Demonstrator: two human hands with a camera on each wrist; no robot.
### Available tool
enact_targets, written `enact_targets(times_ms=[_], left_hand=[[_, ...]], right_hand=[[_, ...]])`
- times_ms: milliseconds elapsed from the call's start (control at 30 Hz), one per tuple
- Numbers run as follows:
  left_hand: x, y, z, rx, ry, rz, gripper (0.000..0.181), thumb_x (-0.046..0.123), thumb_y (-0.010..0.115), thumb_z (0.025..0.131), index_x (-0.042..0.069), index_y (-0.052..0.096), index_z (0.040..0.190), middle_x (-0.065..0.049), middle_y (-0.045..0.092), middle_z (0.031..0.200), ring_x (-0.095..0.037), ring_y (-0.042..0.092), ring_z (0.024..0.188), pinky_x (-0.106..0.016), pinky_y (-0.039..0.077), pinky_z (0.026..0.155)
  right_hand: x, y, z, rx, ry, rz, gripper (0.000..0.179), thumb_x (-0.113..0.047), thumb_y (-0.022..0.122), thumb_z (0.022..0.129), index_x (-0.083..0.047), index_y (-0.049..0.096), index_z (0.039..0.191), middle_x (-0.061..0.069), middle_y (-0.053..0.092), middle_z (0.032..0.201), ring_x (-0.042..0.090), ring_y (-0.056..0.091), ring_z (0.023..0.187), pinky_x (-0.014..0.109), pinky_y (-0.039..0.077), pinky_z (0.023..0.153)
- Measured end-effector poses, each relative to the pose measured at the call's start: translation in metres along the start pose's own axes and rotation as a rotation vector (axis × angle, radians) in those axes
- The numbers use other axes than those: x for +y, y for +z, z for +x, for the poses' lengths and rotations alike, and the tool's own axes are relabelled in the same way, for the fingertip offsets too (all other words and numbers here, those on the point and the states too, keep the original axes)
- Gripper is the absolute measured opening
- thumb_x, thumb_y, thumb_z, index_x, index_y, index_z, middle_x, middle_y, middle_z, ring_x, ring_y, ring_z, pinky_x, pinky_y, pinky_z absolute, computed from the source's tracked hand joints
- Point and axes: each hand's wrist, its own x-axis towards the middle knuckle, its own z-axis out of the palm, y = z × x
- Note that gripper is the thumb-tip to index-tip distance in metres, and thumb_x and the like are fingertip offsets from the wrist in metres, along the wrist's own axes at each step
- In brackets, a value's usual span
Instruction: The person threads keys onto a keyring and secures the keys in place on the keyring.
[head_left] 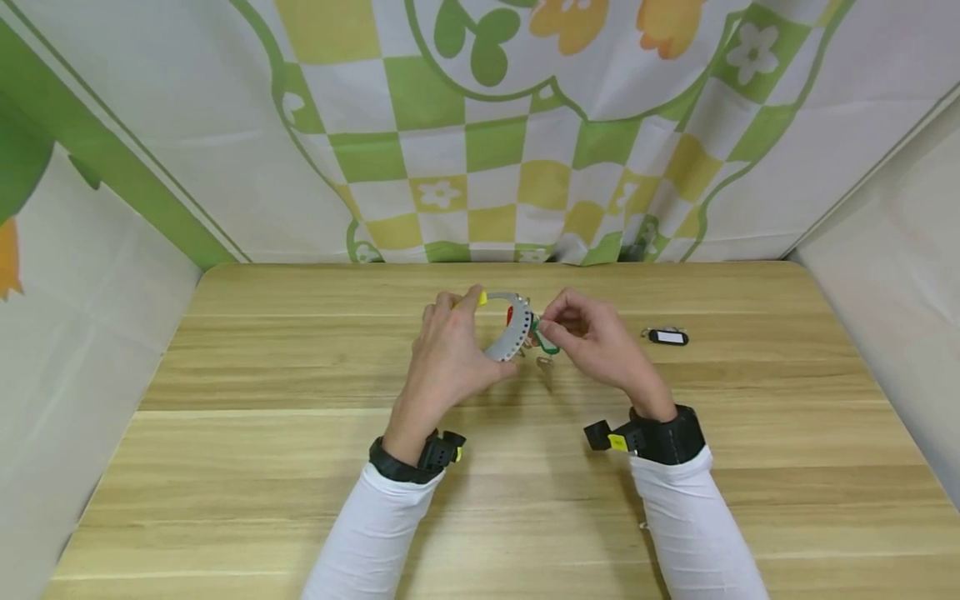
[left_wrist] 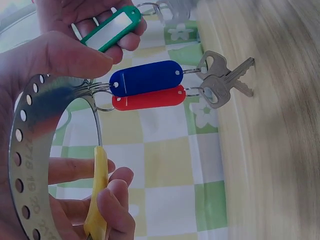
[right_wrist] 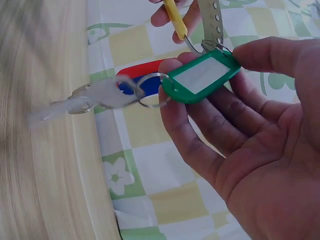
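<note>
My left hand (head_left: 450,350) grips a large flat metal key ring (head_left: 514,336) with a row of holes, stamped numbers and a yellow sleeve (left_wrist: 99,192) on its thin wire part. From that ring hang a blue key tag (left_wrist: 146,78) and a red key tag (left_wrist: 165,98), each with a silver key below. My right hand (head_left: 600,342) pinches a green key tag (right_wrist: 200,77) with a white label between thumb and fingers. A blurred key (right_wrist: 102,95) dangles from the green tag. At its other end, a small split ring overlaps the large ring's wire in the right wrist view.
On the wooden table (head_left: 285,467), a black key tag (head_left: 667,337) with a white label lies right of my right hand. A green, yellow and white patterned cloth (head_left: 495,142) hangs behind the table. White walls flank both sides.
</note>
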Motion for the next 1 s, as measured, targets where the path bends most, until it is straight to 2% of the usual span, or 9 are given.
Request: enact_targets(times_ms=[200,433,667,900,1000], left_hand=[[0.0001,-0.0001,0.0002,-0.003,-0.004,0.013,0.104,0.037,0.093,0.066,0.005,0.044,0.152,-0.021,0.051,0.135,-0.039,0.05,0.116,-0.056,0.052,0.084],[-0.0001,0.0006,-0.0004,-0.009,0.001,0.019,0.103,0.037,0.092,0.066,0.005,0.044,0.152,-0.022,0.05,0.135,-0.041,0.05,0.117,-0.056,0.052,0.084],[-0.0007,0.0014,-0.0002,-0.006,-0.003,0.016,0.104,0.038,0.093,0.065,0.006,0.045,0.152,-0.022,0.05,0.135,-0.041,0.05,0.117,-0.057,0.052,0.083],[-0.0001,0.0007,-0.0005,-0.005,-0.009,0.013,0.105,0.039,0.093,0.065,0.006,0.044,0.152,-0.021,0.05,0.135,-0.04,0.05,0.117,-0.056,0.052,0.082],[0.0003,0.0006,-0.0003,-0.01,-0.01,0.01,0.105,0.039,0.093,0.066,0.006,0.044,0.153,-0.021,0.049,0.136,-0.039,0.049,0.117,-0.056,0.052,0.083]], right_hand=[[0.0031,0.0002,0.0002,-0.03,0.018,0.001,0.016,-0.015,0.065,0.1,0.0,0.07,0.105,0.014,0.072,0.095,0.023,0.07,0.083,0.036,0.057,0.074],[-0.0014,0.0013,-0.0009,-0.01,-0.066,-0.18,0.015,-0.013,0.068,0.098,-0.002,0.076,0.105,0.009,0.074,0.094,0.016,0.069,0.082,0.041,0.057,0.075],[-0.0057,0.0018,-0.0002,0.057,-0.126,-0.33,0.009,-0.01,0.072,0.093,-0.004,0.075,0.098,0.003,0.074,0.089,0.015,0.07,0.078,0.043,0.058,0.071],[-0.0047,0.0018,0.0,0.102,-0.186,-0.359,0.006,-0.008,0.075,0.089,-0.006,0.074,0.094,0.002,0.074,0.086,0.013,0.069,0.075,0.036,0.057,0.067],[-0.0031,0.0018,0.0,0.133,-0.227,-0.347,0.004,-0.005,0.075,0.086,-0.005,0.076,0.09,0.003,0.074,0.084,0.014,0.069,0.073,0.037,0.058,0.065]])
